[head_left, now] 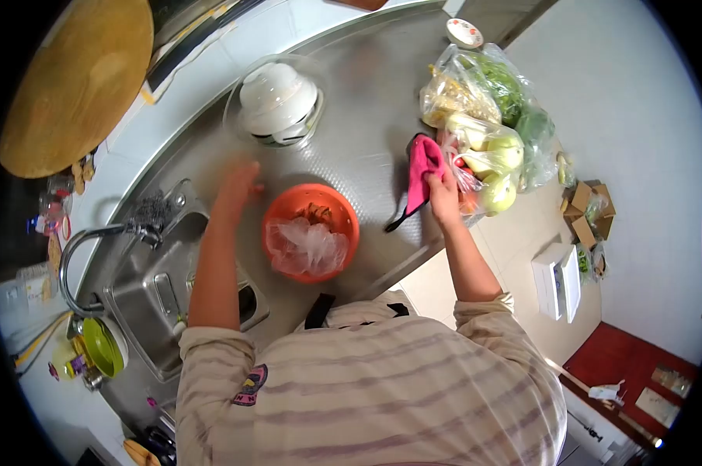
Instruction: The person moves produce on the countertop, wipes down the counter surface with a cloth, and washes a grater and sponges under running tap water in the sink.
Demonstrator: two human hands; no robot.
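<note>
My right hand (443,200) grips a bright pink cloth (424,172) with dark edging and a dark strap trailing from it. It hangs beside plastic bags of vegetables (487,159) at the counter's right edge. Motion smears my left hand (241,185), which is near the left rim of an orange plastic basket (351,221); its fingers do not show clearly. Inside that basket are a crumpled clear plastic bag (308,247) and some brownish pieces (314,213). White bowls (277,97), stacked upside down, stand in a clear container beyond the left hand.
A steel sink (145,311) with a curved faucet (70,248) lies to the left, with a green bowl (101,347) beside it. At the counter's far end sits a small patterned bowl (464,33). A cardboard box (588,213) and a white box (557,281) are on the floor at right.
</note>
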